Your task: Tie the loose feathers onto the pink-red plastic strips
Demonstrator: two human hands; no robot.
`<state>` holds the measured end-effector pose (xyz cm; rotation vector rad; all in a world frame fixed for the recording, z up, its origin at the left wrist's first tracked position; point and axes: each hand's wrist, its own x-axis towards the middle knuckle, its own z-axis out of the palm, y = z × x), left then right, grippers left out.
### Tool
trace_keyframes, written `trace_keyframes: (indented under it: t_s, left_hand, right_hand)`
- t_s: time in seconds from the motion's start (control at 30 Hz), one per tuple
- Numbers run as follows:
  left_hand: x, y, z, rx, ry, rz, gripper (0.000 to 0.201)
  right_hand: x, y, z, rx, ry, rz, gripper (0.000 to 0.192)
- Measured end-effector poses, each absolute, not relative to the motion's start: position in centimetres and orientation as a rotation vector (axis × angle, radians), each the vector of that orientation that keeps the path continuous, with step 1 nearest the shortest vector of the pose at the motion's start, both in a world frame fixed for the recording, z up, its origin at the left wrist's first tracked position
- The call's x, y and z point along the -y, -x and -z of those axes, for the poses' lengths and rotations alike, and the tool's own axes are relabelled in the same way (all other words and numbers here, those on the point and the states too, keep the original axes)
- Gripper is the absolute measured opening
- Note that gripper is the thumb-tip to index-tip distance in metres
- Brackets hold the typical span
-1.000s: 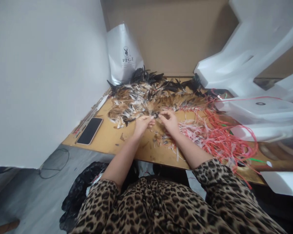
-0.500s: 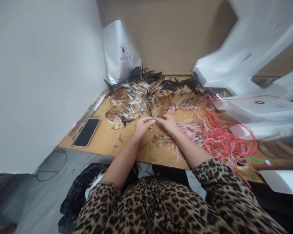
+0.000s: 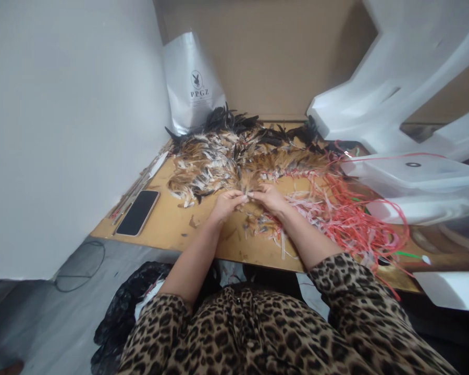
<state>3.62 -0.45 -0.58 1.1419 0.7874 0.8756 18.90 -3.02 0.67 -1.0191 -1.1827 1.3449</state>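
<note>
Left hand (image 3: 225, 203) and right hand (image 3: 271, 198) pinching, apparently, one feather (image 3: 247, 194) between fingertips; light, soft, fragile; best gripped at quill.

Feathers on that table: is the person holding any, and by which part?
Both hands, left hand and right hand, meet at the near edge of the feathers, fingertips pinched on a small brown tuft between them. Which part of it is gripped is too small to tell.

Leopard-print garment (image 3: 258, 333) — tan, black spots (sleeves pushed up), bare forearms
</note>
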Motion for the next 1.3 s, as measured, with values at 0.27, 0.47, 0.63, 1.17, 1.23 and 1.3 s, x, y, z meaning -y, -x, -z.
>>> trace_keyframes:
  t_s: [0.27,0.47,0.63,1.17,1.23,1.3]
  left_hand:
    - [0.4,-4.0,0.7,-0.834,-1.119,-0.901,0.027]
    - [0.3,-4.3,1.2,-0.886,-1.213,-0.982,0.028]
    - [0.3,-4.1,1.1,-0.908,-1.227,-0.986,0.029]
    - [0.1,-4.0,1.1,-0.8,-1.206,-0.965,0.024]
    - [0.2,-4.1,1.0,-0.832,-1.226,-0.988,0.025]
    - [0.3,-4.2,1.1,-0.857,-1.22,-1.003,0.025]
  right_hand:
    - [2.6,-18.7,-0.3,1.105,1.046,-1.273,0.025]
    - [2.6,-18.3,-0.1,1.07,1.097,-1.214,0.026]
    - [2.7,-18.5,0.0,1.059,1.136,-1.203,0.029]
    - [2.8,-18.3,0.2,1.078,1.136,-1.189,0.027]
    - [2.9,-18.1,0.0,1.031,1.16,-1.15,0.028]
    - [2.8,-18.1,0.0,1.006,1.154,-1.13,0.029]
